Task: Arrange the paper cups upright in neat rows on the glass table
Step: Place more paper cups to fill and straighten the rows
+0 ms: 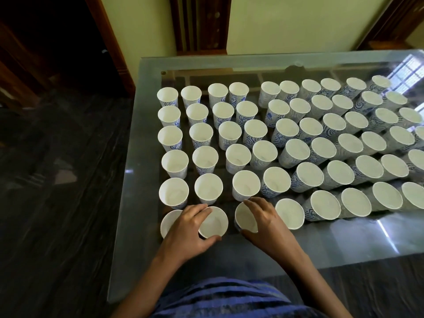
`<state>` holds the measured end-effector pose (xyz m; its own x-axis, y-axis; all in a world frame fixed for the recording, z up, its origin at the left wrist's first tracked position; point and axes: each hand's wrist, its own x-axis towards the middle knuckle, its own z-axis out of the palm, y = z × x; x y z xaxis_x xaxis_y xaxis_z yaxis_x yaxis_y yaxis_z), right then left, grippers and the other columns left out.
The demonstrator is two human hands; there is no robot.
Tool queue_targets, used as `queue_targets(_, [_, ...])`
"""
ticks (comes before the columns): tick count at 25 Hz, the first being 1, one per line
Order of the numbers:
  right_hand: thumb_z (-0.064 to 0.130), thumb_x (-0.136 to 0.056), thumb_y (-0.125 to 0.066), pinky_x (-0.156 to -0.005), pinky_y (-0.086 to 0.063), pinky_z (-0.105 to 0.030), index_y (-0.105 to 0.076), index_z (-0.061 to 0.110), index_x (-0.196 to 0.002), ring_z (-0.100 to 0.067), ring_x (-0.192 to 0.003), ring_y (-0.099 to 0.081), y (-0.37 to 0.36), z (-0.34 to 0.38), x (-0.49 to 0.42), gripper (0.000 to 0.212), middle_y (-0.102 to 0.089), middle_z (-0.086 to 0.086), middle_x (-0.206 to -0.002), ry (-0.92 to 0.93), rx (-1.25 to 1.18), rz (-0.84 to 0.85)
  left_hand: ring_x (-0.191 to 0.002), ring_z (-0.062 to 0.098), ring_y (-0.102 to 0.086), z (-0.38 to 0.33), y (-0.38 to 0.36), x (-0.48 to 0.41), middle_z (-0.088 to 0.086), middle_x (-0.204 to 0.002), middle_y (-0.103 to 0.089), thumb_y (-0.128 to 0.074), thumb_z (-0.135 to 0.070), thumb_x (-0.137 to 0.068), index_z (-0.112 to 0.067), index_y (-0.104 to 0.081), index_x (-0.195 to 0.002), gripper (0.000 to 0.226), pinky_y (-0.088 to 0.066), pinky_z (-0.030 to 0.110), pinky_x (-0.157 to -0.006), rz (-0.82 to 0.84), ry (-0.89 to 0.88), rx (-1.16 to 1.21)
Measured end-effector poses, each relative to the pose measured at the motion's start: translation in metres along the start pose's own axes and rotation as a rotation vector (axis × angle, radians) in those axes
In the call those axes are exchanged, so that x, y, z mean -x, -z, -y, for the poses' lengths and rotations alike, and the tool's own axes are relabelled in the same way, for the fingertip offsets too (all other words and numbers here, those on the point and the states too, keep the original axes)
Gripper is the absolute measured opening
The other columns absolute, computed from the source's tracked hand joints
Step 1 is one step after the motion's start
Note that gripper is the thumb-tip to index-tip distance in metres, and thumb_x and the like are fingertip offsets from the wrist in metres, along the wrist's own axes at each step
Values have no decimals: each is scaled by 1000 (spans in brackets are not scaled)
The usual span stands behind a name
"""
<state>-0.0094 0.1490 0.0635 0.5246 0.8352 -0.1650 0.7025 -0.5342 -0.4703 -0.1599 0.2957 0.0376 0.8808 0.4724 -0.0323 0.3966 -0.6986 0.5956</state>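
Several white paper cups with blue wave print stand upright in rows on the glass table (344, 244). In the nearest row, my left hand (185, 232) curls around one cup (214, 222), thumb at its near rim. My right hand (266, 222) grips the neighbouring cup (245, 218), fingers over its far rim and thumb at its near side. Another cup (168, 222) stands just left of my left hand, partly hidden by it. A further cup (290, 216) stands to the right of my right hand.
The rows of cups reach back and right to the table's far edge (252, 59). A bare glass strip runs along the near right side. A dark floor (57, 203) lies left of the table, and a yellow wall with wooden frames stands behind.
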Motion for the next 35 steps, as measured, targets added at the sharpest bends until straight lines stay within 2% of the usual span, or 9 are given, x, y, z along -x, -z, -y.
queue_targets(4, [20,-71,-74,-103,-36,-32,-43,8,-135,-30,-123,-43,3,-3,0,72,-43,-12,-138,36,15,13,-126,12,-41,-4,1,0,-2,-137,-48,-75,-43,-68,-19,-51,-130,70,-19,14,-102,-5,10,10])
queue_targets(8, [22,-71,-75,-107,-32,-30,-36,11,-139,-26,-130,-36,4,-4,0,79,-38,-10,-142,60,19,49,-126,13,-42,-10,4,0,-3,-137,-48,-76,-43,-67,-20,-53,-127,69,-22,16,-101,-13,2,4])
queue_targets(11, [24,-66,-80,-106,-31,-29,-39,11,-138,-25,-131,-36,14,-12,3,83,-39,-9,-143,33,-8,47,-125,13,-43,-19,3,-7,-3,-136,-49,-76,-43,-67,-18,-55,-126,69,-23,16,-102,-32,-15,9])
queue_targets(15, [22,-66,-81,-107,-30,-32,-41,10,-137,-28,-131,-36,35,-38,10,83,-38,-13,-142,-63,-14,-9,-131,9,-34,-39,-8,-26,-5,-141,-42,-70,-49,-72,-20,-47,-133,72,-21,16,-105,43,-85,-13])
queue_targets(20, [24,-71,-77,-111,-22,-26,-34,13,-140,-22,-138,-26,44,-62,16,82,-29,-10,-148,-119,6,13,-130,9,-34,-55,-22,-41,-5,-141,-42,-70,-48,-72,-21,-46,-134,72,-19,12,-102,133,-148,-23])
queue_targets(23, [23,-74,-75,-110,-23,-26,-34,13,-140,-22,-137,-29,43,-67,17,79,-30,-10,-148,-126,-10,21,-130,8,-34,-54,-26,-42,-6,-142,-41,-70,-46,-74,-21,-46,-134,69,-16,9,-100,157,-142,-7])
queue_targets(26, [22,-76,-73,-109,-27,-26,-35,12,-140,-22,-133,-34,41,-69,16,75,-34,-8,-145,-101,-2,17,-129,9,-35,-55,-28,-43,-5,-142,-42,-71,-43,-74,-21,-47,-133,68,-19,11,-102,166,-137,7])
queue_targets(35, [25,-75,-73,-106,-30,-26,-36,14,-139,-21,-131,-35,39,-71,15,75,-37,-5,-144,-84,-4,-3,-128,10,-39,-56,-29,-43,-4,-140,-44,-74,-41,-72,-20,-49,-131,68,-18,8,-99,134,-119,29])
